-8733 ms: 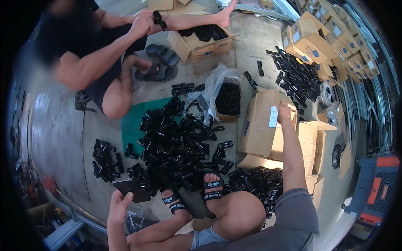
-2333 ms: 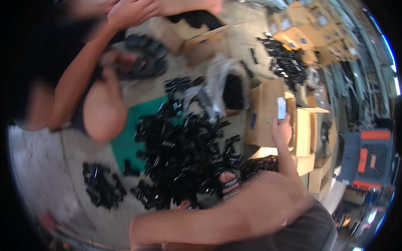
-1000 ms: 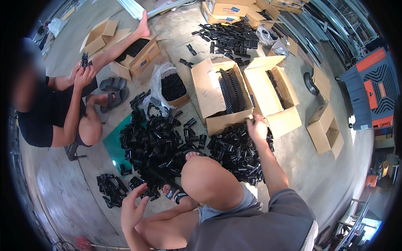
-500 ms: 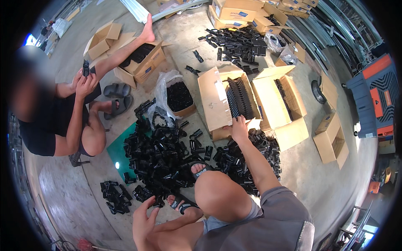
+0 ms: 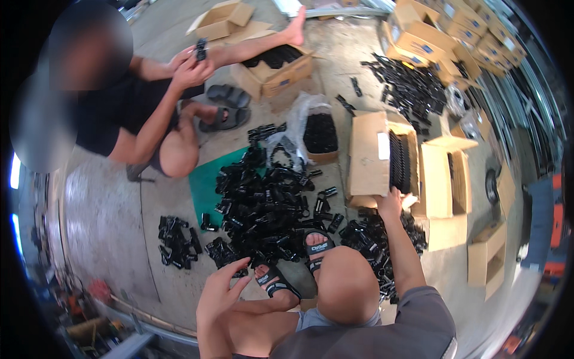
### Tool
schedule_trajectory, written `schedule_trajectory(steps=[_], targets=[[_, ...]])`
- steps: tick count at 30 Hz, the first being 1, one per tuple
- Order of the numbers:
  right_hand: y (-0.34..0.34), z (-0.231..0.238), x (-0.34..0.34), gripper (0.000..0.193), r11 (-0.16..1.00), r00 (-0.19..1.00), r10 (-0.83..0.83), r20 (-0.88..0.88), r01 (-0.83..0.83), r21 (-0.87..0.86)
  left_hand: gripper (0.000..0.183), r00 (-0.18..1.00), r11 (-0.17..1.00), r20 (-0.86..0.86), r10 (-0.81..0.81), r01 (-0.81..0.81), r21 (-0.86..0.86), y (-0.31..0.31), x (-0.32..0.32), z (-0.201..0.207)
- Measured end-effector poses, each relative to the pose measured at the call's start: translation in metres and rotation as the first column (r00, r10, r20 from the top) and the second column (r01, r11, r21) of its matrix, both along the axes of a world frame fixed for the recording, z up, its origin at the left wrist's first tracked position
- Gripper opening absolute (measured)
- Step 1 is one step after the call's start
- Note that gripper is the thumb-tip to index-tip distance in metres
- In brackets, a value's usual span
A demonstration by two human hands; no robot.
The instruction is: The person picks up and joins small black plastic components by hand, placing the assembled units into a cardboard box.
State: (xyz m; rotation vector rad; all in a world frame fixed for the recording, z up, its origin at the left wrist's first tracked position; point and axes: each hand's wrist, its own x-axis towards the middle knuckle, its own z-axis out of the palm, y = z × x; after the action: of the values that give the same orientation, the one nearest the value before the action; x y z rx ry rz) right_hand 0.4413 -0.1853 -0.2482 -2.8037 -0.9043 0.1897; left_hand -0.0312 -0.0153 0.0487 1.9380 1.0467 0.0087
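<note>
My right hand (image 5: pixel 391 204) is at the near end of an open cardboard box (image 5: pixel 368 158), where rows of ribbed black parts (image 5: pixel 399 160) stand packed. Its fingertips are blurred against the box edge and the nearest parts, so their grip does not show. Empty, with fingers apart, my left hand (image 5: pixel 222 290) hovers above the floor beside my sandalled foot. Between my feet and the other person spreads a big heap of loose black plastic parts (image 5: pixel 263 203), partly on a green sheet (image 5: pixel 204 179). A second heap (image 5: pixel 365 239) lies below the box, near my right forearm.
At the left, a seated person (image 5: pixel 113 113) holds a small black part (image 5: pixel 201 49) in both hands. A plastic-lined box (image 5: pixel 321 157) of black pieces stands mid-floor. Another open carton (image 5: pixel 442 206) adjoins the packed one. Further black parts (image 5: pixel 409 87) and stacked cartons (image 5: pixel 421 30) are farther back.
My view has turned left, so the scene sits farther right in the picture. My right hand stays by the box's near end. My left hand stays empty, fingers apart.
</note>
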Motion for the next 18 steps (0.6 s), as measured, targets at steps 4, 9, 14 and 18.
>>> schedule_trajectory(steps=[4,9,14,18], targets=[[-0.021,0.023,-0.032,0.042,0.995,0.995,0.098,0.035,-0.098,0.006,0.046,0.999,0.999,0.016,-0.047,0.046,0.026,0.002,-0.012,0.0],[-0.037,0.019,-0.044,0.057,0.992,0.991,0.129,-0.027,-0.128,0.011,0.046,0.987,0.988,-0.067,-0.146,0.149,0.043,0.002,-0.018,-0.009],[-0.034,0.01,-0.058,0.069,0.995,0.995,0.095,-0.032,-0.095,0.012,0.047,0.992,0.989,-0.006,-0.124,0.124,0.079,-0.012,-0.024,-0.007],[-0.037,0.028,-0.103,0.069,0.953,0.893,0.303,-0.334,-0.289,0.092,0.047,0.994,0.974,0.017,-0.11,0.104,0.199,-0.029,-0.043,-0.02]])
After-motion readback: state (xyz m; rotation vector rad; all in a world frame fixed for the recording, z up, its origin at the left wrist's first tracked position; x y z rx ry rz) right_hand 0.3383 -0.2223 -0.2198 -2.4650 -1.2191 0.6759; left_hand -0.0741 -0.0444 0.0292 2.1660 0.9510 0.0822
